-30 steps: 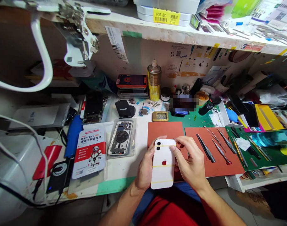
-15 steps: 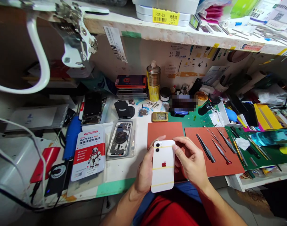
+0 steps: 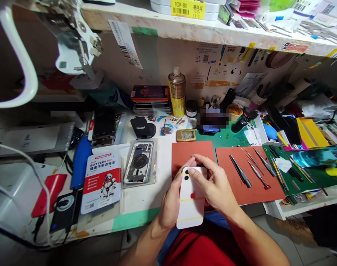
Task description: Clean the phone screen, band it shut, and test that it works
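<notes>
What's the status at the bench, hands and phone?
Left hand grips white phone by its left edge, back up. Right hand lies over its top, fingertips by the camera lenses. Nothing between hands and phone; red mat beneath.

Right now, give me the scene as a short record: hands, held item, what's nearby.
left hand: holds the white phone by its left edge
right hand: fingers lie on the phone's upper back, near the camera
phone: back up, yellow bands across it, red logo
under hands: red mat
right of hands: second red mat with metal tools
left of hands: battery box, opened phone frame
</notes>
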`<control>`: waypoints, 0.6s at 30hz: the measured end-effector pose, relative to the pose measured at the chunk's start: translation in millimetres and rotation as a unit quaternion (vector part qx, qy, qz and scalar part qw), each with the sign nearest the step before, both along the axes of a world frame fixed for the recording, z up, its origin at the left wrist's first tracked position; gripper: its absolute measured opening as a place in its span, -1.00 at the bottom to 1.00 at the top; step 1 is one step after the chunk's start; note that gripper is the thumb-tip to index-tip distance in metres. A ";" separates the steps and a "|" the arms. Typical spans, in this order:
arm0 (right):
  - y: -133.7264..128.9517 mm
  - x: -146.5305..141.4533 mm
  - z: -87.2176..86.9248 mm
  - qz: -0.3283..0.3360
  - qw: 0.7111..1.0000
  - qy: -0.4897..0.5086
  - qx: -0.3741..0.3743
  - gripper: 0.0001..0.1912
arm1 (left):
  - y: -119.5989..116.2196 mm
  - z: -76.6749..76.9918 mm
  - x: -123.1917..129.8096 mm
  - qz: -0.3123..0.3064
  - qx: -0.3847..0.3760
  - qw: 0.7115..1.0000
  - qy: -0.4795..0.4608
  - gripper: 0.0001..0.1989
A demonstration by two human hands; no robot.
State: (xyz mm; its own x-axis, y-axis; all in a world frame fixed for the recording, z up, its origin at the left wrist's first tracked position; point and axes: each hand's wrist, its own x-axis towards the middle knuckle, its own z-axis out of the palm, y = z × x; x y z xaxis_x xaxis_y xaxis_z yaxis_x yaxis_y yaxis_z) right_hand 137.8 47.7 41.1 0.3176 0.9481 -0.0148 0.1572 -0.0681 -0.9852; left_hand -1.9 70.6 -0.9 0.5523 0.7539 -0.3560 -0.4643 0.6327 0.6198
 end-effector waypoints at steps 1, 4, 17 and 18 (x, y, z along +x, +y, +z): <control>-0.5 0.4 -0.1 0.004 1.000 -0.004 0.000 -0.65 | 0.2 0.2 -0.5 0.000 -0.001 1.000 -0.001 -0.52; -0.3 -0.7 0.3 0.008 1.000 -0.005 -0.002 -0.64 | 0.7 1.8 -1.0 0.000 -0.002 1.000 0.000 -0.51; -1.4 -4.3 11.6 0.010 0.990 0.131 -0.053 -0.50 | -0.2 5.8 0.5 0.002 -0.013 0.999 -0.052 -0.50; -0.6 -4.7 12.1 0.005 0.990 0.131 -0.060 -0.51 | -0.4 6.1 0.6 0.001 -0.013 0.999 -0.053 -0.49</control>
State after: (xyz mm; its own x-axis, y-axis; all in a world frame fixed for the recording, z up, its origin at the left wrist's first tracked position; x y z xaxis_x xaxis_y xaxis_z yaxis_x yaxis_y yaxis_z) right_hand 133.2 47.2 53.2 0.2786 0.9374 -0.2088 -0.1011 -0.1876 -0.9770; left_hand -1.3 70.2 5.2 0.5866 0.7456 -0.3161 -0.5270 0.6478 0.5501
